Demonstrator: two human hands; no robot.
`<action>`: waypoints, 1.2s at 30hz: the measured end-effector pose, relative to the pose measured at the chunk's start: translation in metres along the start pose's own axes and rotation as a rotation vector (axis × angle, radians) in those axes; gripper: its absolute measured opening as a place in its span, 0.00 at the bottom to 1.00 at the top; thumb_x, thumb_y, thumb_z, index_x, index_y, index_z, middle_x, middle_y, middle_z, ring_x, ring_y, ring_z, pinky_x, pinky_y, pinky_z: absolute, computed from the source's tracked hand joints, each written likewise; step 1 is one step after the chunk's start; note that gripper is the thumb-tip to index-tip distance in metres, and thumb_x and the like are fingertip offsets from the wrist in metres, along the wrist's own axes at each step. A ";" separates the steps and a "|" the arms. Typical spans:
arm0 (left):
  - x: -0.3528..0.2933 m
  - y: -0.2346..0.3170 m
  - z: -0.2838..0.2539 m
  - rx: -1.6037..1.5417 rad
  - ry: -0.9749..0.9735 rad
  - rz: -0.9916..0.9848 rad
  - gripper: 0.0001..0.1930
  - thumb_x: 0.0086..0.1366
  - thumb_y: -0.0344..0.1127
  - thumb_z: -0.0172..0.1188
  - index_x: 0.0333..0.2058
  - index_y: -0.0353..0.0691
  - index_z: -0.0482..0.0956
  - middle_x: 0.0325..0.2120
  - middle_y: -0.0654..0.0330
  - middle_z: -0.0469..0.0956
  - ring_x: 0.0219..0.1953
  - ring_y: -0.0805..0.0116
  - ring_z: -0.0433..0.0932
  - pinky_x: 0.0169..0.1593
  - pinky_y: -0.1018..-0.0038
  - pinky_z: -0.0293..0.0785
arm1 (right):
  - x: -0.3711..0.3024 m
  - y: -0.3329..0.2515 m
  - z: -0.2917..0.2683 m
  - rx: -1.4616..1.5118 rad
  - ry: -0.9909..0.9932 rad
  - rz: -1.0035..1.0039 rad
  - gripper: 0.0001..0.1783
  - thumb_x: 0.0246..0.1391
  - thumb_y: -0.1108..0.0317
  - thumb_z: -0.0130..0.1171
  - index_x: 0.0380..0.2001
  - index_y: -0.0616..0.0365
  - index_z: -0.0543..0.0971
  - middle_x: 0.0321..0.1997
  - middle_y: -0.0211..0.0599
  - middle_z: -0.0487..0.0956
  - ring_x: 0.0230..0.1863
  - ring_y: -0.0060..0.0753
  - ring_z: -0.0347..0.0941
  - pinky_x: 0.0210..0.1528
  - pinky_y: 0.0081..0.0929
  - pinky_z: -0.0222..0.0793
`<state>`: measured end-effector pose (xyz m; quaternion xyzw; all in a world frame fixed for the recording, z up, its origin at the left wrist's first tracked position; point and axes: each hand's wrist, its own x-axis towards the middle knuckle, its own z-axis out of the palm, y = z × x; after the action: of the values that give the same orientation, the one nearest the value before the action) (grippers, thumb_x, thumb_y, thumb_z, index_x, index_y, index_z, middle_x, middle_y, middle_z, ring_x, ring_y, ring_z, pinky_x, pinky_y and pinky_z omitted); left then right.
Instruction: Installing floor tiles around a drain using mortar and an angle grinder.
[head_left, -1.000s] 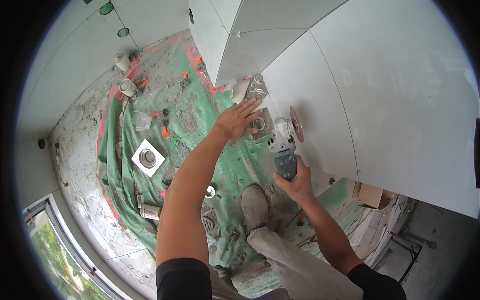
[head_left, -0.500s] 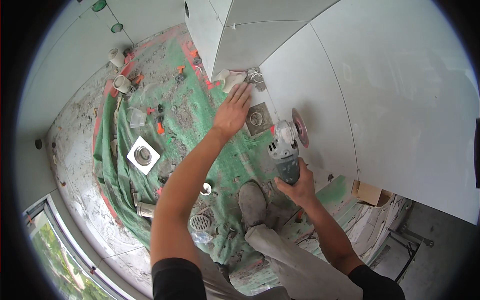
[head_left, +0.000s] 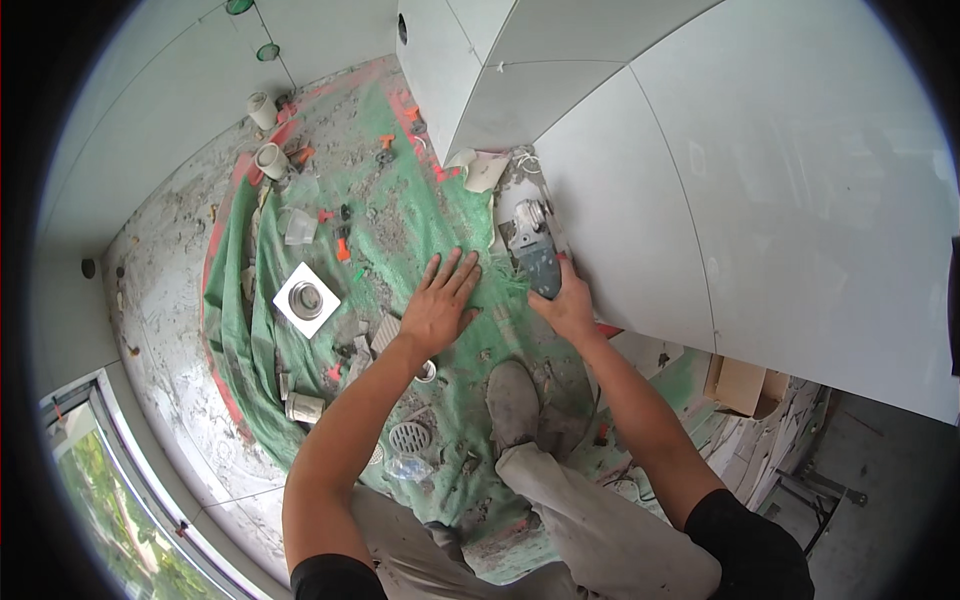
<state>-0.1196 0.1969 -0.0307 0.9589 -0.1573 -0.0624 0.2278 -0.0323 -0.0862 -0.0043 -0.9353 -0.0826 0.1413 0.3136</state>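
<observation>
angle grinder: the grey-green and silver angle grinder [head_left: 536, 252] is beside the foot of the pale wall panel [head_left: 800, 200], its metal head pointing away from the person; the disc is hard to make out.
right hand: the right hand [head_left: 568, 303] is wrapped around the rear of the grinder's body.
left hand: the left hand [head_left: 442, 308] is palm down with fingers spread and thumb apart, over the green woven sheet [head_left: 465, 215]; whether it presses on the sheet cannot be told.
white cups: two cup-like cylinders, the upper white cylinder [head_left: 262, 110] and the lower white cylinder [head_left: 271, 161], stand near the far left wall, both tilted; their contents are too small to tell.
clear tub: a small see-through plastic tub [head_left: 299, 227] lies on the sheet near some orange clips [head_left: 343, 248]; its inside is unclear.
off-white cylinder: an off-white cylinder [head_left: 304, 407] lies on its side at the sheet's left edge; its contents cannot be made out.
cardboard box: an open brown cardboard box [head_left: 738, 386] sits right of the right forearm, its inside in shadow.
drain parts: a square white drain plate [head_left: 323, 312] with a round metal centre lies on the sheet, and a round slotted grate [head_left: 410, 437] lies nearer the person's shoe [head_left: 513, 400].
</observation>
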 end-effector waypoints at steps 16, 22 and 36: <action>0.009 0.002 -0.005 0.012 -0.034 -0.011 0.44 0.70 0.49 0.72 0.79 0.39 0.66 0.84 0.56 0.57 0.87 0.52 0.49 0.88 0.51 0.45 | 0.008 0.006 0.004 -0.031 0.052 -0.085 0.34 0.50 0.55 0.78 0.53 0.61 0.75 0.43 0.62 0.86 0.48 0.73 0.84 0.51 0.60 0.79; 0.003 0.001 -0.005 0.023 -0.035 -0.026 0.45 0.70 0.50 0.72 0.79 0.39 0.66 0.84 0.57 0.57 0.87 0.53 0.49 0.89 0.52 0.45 | 0.008 -0.005 0.005 -0.070 0.000 -0.011 0.34 0.49 0.56 0.79 0.52 0.63 0.75 0.46 0.64 0.85 0.50 0.72 0.83 0.53 0.60 0.79; 0.002 0.003 -0.001 0.008 -0.031 -0.012 0.45 0.70 0.51 0.72 0.79 0.39 0.66 0.84 0.58 0.56 0.87 0.53 0.50 0.89 0.52 0.45 | 0.005 0.003 0.003 0.010 0.003 -0.116 0.34 0.48 0.58 0.79 0.53 0.63 0.76 0.47 0.58 0.83 0.48 0.69 0.83 0.53 0.54 0.79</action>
<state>-0.1186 0.1940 -0.0286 0.9597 -0.1552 -0.0782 0.2209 -0.0288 -0.0855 -0.0096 -0.9276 -0.1355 0.1218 0.3263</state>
